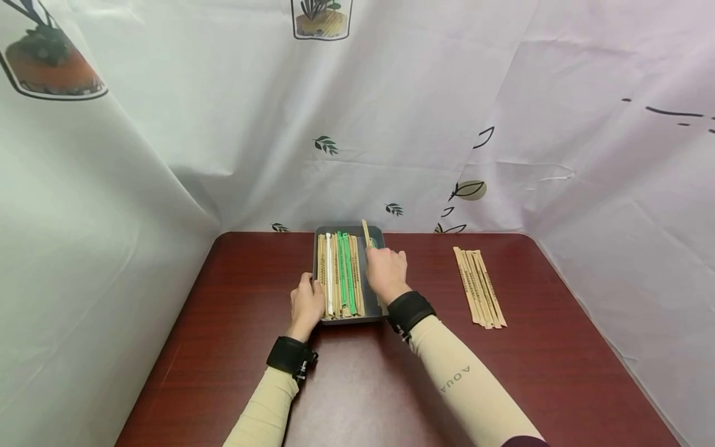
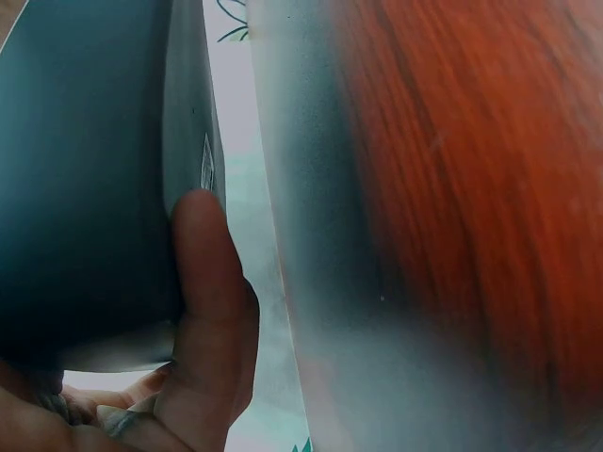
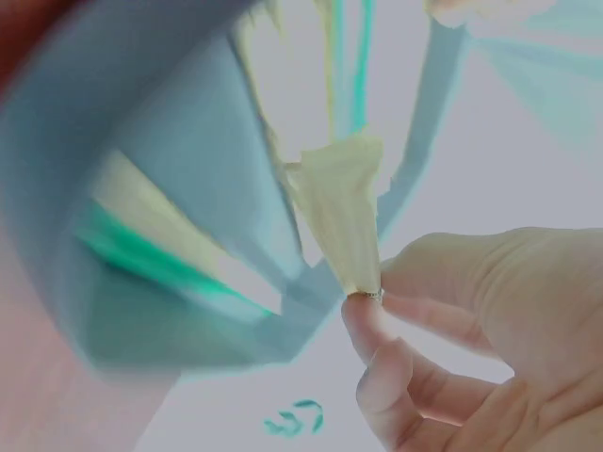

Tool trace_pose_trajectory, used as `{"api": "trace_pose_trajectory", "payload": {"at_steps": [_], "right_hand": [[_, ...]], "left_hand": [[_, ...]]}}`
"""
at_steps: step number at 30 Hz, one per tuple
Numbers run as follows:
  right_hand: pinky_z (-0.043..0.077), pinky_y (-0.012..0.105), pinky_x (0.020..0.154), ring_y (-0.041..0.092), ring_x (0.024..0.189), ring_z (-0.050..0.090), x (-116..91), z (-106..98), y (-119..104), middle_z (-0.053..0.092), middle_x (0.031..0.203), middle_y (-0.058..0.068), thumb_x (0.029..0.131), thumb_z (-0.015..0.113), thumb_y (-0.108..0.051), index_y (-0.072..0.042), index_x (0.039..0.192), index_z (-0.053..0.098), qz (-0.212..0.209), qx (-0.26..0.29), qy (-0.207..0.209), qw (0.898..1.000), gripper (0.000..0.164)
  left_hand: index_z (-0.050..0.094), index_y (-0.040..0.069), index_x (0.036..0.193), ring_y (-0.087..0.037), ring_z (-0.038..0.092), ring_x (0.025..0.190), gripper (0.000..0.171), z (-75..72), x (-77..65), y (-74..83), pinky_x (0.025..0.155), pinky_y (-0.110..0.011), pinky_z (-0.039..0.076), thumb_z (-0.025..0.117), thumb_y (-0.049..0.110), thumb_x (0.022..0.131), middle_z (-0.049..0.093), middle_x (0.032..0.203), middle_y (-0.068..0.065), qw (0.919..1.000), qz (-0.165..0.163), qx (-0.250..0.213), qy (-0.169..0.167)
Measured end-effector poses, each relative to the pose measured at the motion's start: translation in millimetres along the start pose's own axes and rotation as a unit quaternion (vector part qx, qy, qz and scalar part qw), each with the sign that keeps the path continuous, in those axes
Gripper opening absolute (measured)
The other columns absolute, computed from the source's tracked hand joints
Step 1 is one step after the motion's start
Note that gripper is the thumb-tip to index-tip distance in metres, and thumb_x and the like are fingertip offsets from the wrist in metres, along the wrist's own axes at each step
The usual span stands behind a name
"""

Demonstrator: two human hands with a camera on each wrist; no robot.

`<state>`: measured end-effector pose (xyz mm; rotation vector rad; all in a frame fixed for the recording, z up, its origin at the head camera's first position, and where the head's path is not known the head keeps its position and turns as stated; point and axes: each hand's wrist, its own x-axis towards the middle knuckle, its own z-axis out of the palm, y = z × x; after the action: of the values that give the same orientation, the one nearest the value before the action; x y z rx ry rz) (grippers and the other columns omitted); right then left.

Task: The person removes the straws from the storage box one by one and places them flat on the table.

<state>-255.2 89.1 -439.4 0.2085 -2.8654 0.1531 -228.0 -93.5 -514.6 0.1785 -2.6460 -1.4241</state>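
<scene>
A dark grey tray [image 1: 371, 309] holds several brown paper-wrapped straws [image 1: 322, 276], a white straw [image 1: 329, 279] and green straws [image 1: 349, 273] lying lengthwise. My left hand [image 1: 306, 304] grips the tray's left side, its digits against the outer wall [image 2: 193, 104] in the left wrist view. Over the tray's right part, my right hand [image 1: 386, 272] pinches the end of a brown paper-wrapped straw [image 3: 344, 207] between thumb and fingers. Another green straw [image 3: 179, 259] and a pale straw beside it lie along the tray's other side in the right wrist view, partly blurred.
More brown paper-wrapped straws [image 1: 479, 288] lie in a loose bundle on the red-brown table [image 1: 234, 316], right of the tray. A white printed cloth [image 1: 246, 124] hangs behind the table and along both sides.
</scene>
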Motion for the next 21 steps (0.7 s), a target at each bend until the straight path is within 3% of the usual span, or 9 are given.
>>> {"api": "trace_pose_trajectory", "payload": {"at_steps": [8, 15, 21], "right_hand": [[0.045, 0.05, 0.074, 0.032, 0.07, 0.065, 13, -31, 45, 0.07, 0.078, 0.01, 0.096, 0.064, -0.007, -0.009, 0.1, 0.071, 0.048, 0.037, 0.016, 0.998, 0.008], [0.047, 0.055, 0.072, 0.039, 0.074, 0.067, 5, -19, 107, 0.072, 0.084, 0.016, 0.094, 0.069, -0.006, -0.007, 0.105, 0.073, 0.092, 0.043, -0.001, 0.995, 0.012], [0.051, 0.058, 0.066, 0.044, 0.08, 0.068, -12, -2, 146, 0.071, 0.089, 0.021, 0.093, 0.066, -0.003, -0.004, 0.1, 0.071, 0.117, 0.033, -0.03, 0.992, 0.009]], "left_hand": [[0.053, 0.004, 0.142, -0.026, 0.051, 0.058, 0.037, -3.5, -0.4, -1.3, 0.053, -0.036, 0.035, 0.044, 0.02, 0.11, 0.06, 0.077, -0.016, 0.9999, -0.009, -0.004, 0.005], [0.052, 0.003, 0.142, -0.025, 0.053, 0.06, 0.038, -4.9, 1.4, -4.9, 0.055, -0.036, 0.038, 0.044, 0.02, 0.109, 0.063, 0.081, -0.017, 0.9999, -0.002, -0.003, 0.012], [0.051, 0.004, 0.144, -0.023, 0.047, 0.051, 0.038, -5.8, 1.9, -3.0, 0.051, -0.035, 0.035, 0.043, 0.021, 0.11, 0.056, 0.069, -0.012, 0.9998, 0.001, -0.02, 0.007]]}}
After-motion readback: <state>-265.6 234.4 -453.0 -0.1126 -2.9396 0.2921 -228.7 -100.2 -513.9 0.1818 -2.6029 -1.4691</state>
